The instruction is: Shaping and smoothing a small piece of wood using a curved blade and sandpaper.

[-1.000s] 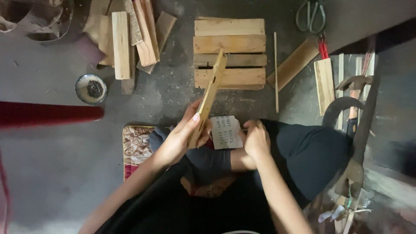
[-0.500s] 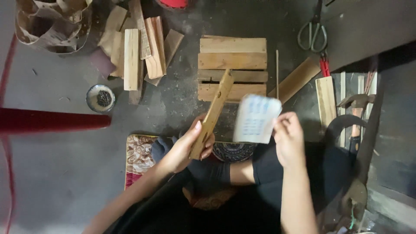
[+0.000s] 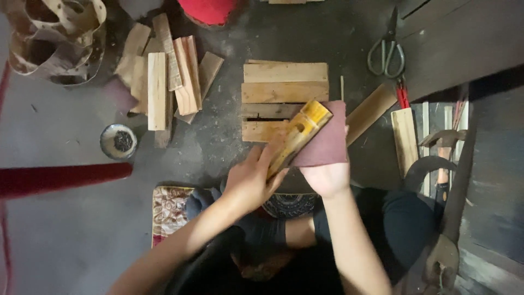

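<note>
My left hand (image 3: 248, 180) grips a long, narrow wooden piece (image 3: 297, 136) with a yellowish face and small slots, tilted up to the right. My right hand (image 3: 327, 176) holds a reddish-brown sheet of sandpaper (image 3: 326, 136) flat against the far side of that piece, the sheet wrapping behind its upper end. Both hands meet over my lap, just in front of a low stack of flat wooden boards (image 3: 284, 82) lying on the dark floor.
A heap of wood offcuts (image 3: 164, 76) lies at the upper left beside a small metal bowl (image 3: 117, 141). Scissors (image 3: 386, 52) lie at the upper right; a wooden strip (image 3: 376, 106), a plank (image 3: 405, 139) and metal tools (image 3: 436, 164) sit on the right. A patterned cushion (image 3: 169, 210) lies under me.
My right hand brought the sheet from the air, pale side showing, down onto the wooden piece, reddish side up. The camera view shifted downward slightly.
</note>
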